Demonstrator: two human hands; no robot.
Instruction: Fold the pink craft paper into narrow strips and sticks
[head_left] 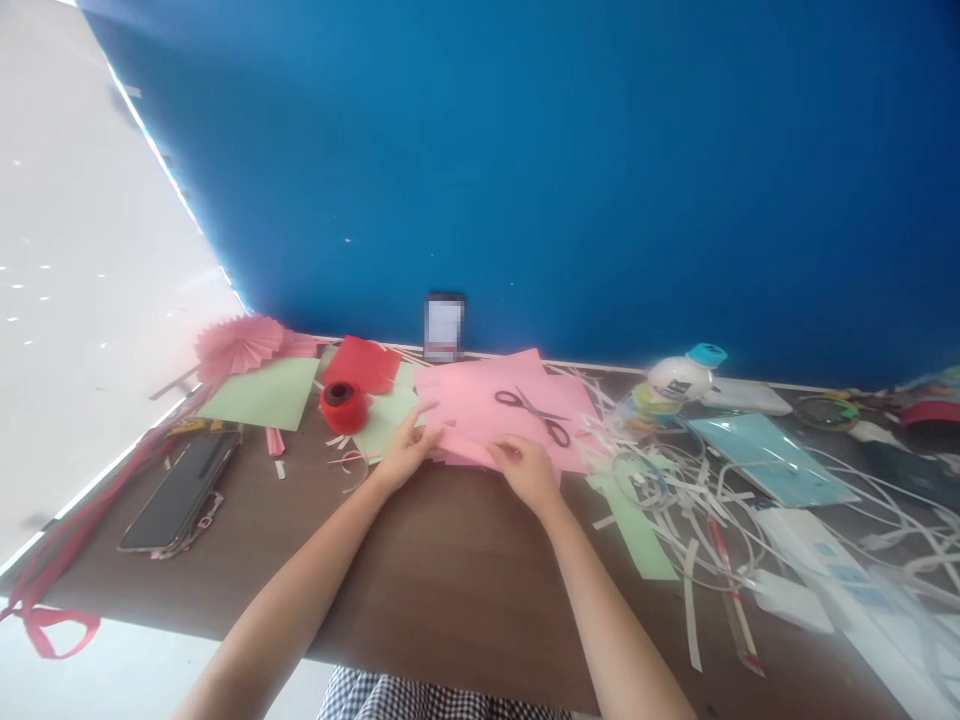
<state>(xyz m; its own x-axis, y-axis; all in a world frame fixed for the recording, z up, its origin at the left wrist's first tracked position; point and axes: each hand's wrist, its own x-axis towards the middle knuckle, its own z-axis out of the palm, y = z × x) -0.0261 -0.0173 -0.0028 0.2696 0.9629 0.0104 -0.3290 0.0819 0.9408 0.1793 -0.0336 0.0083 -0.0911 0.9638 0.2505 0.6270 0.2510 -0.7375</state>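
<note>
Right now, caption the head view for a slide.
Left hand and right hand touch pink paper; scissors lie on it.

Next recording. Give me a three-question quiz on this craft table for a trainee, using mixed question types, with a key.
1. True or false: the scissors lie on top of the pink paper stack.
2. Multiple choice: what does the left hand touch? A) the red tape roll B) the near edge of the pink paper stack C) the dark phone
3. Short answer: as the person sees it, on which side of the pink paper stack do the loose white paper strips lie?
Key: 1 true; 2 B; 3 the right side.
</note>
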